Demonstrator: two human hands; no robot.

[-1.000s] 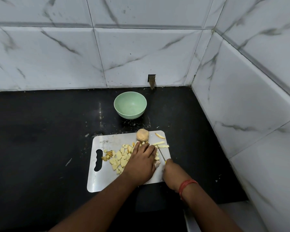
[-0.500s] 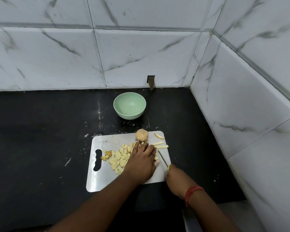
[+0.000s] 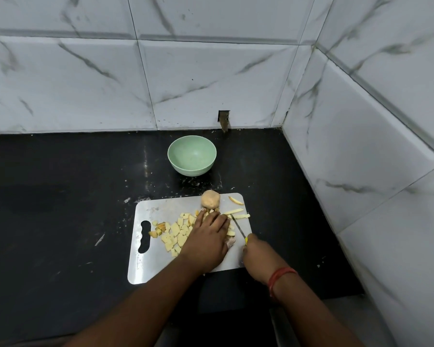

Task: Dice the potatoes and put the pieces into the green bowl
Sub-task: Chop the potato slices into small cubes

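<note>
Black bench (image 3: pixel 60 196) runs into a corner of white marble-look tiles (image 3: pixel 85 83). A grey board (image 3: pixel 161 266) lies flat near the front edge. Left hand (image 3: pixel 206 237) comes in from below, palm down on the board, fingers (image 3: pixel 214 217) straight and together, pressing potato strips against it. Right hand (image 3: pixel 257 254) sits just right of it, fingers curled tight round a yellow-handled knife (image 3: pixel 238 226), blade angled up-left beside the left fingertips. Green bowl (image 3: pixel 191 155) stands behind the board, apart from it. A whole potato (image 3: pixel 210 199) sits on the board's far edge. Diced pieces (image 3: pixel 176 234) are piled left of the hand, a few strips (image 3: pixel 237 213) to the right.
</note>
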